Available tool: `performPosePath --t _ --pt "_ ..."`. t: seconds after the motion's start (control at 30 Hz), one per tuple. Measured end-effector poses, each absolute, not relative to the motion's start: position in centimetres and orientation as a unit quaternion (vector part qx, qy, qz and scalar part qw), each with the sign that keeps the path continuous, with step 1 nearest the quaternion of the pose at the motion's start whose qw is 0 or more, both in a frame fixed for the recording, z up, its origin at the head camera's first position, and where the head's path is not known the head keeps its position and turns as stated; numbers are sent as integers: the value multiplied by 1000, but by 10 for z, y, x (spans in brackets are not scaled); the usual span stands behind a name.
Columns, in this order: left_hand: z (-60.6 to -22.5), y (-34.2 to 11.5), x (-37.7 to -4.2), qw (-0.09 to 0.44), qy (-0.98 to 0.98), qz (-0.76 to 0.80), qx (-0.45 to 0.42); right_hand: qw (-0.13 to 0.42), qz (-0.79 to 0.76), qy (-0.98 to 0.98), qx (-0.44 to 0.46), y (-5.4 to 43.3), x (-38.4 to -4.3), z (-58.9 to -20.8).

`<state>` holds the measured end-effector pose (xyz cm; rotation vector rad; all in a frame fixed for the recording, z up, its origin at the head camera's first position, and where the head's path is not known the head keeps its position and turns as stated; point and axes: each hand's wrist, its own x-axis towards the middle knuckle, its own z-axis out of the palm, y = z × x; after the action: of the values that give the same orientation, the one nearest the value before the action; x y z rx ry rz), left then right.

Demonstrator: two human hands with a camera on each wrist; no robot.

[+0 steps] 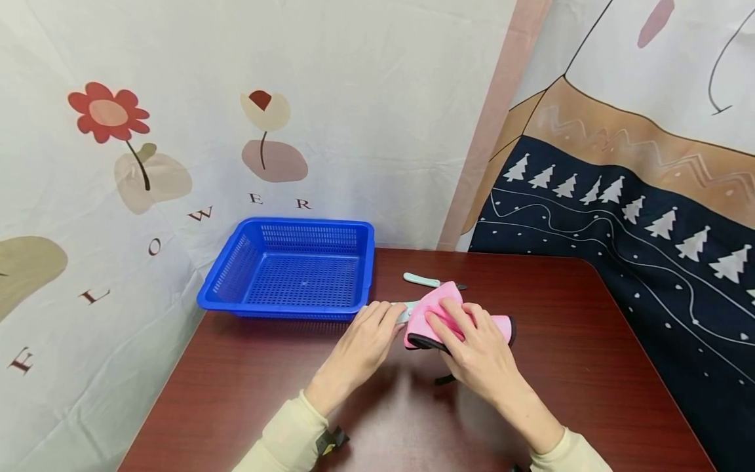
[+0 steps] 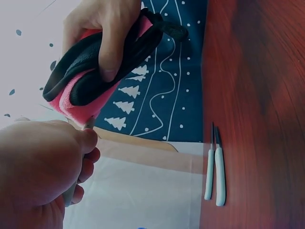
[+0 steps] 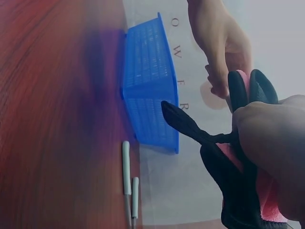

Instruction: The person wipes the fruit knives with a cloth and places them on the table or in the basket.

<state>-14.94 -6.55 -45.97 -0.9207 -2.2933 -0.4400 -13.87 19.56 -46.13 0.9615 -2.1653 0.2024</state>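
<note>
My left hand (image 1: 367, 333) grips the mint-green handle of a tool (image 1: 406, 313); its far end is hidden in a pink cloth (image 1: 420, 322) with black edging. The folded cloth is held by my right hand (image 1: 479, 351), thumb on one side and fingers on the other, around the tool's end. A black loop (image 3: 183, 120) hangs from the cloth's edge. Beyond the hands, a mint-handled knife (image 1: 421, 280) lies on the table, partly covered by the cloth in the head view. Beside it lies a second slim pale-handled tool (image 2: 209, 179), seen in the left wrist view.
A blue perforated plastic basket (image 1: 283, 308) stands at the back left of the dark red wooden table (image 1: 566, 367). Behind the table hang a pale printed cloth (image 1: 377, 98) and a navy one with white trees (image 1: 590, 229).
</note>
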Motion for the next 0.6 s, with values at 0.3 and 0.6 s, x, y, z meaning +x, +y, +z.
performPosePath --t 0.3,0.6 --pt "-459 -67 -149 315 -867 -159 -351 367 84 -853 360 208 -142 -463" --pt "-459 -69 -148 308 -869 -161 -352 354 91 -867 338 222 -145 -460"
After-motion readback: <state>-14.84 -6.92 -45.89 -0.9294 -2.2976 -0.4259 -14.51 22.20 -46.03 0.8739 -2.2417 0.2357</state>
